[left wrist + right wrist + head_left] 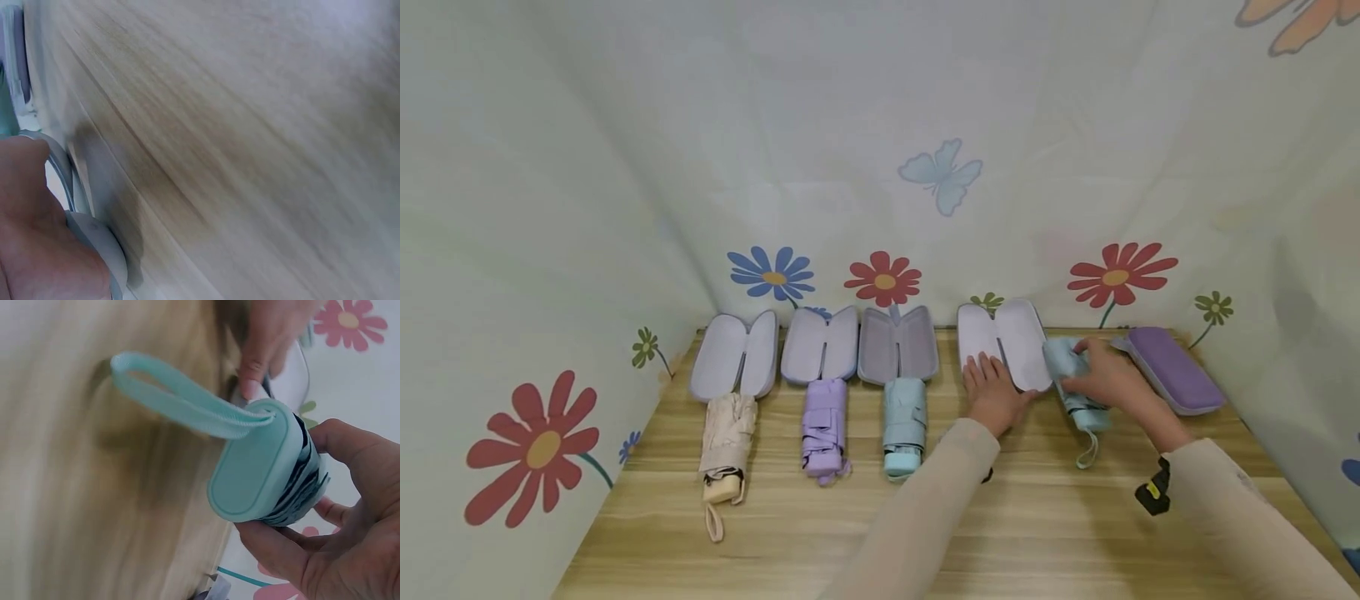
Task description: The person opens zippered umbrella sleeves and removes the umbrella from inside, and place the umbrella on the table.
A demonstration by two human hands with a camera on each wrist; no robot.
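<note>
In the head view, my right hand [1108,372] grips a folded light-blue umbrella [1063,363] between thumb and fingers, just right of an open case. Its flat pale-green handle end [253,465], with a looped wrist strap [169,397], faces the right wrist camera. My left hand [995,395] rests on the near part of that open case [1025,337], fingers stretched over its left half and thumb by the right half's near edge. The case is pale inside and spread flat in two halves.
Three more open cases stand left: one [718,354], another [805,343], and a greyer one [917,346]. Before them lie a beige umbrella [727,425], a purple umbrella [824,417] and a teal umbrella [905,412]. A closed purple case [1176,367] lies far right. Flowered cloth [820,167] backs the wooden table [775,550].
</note>
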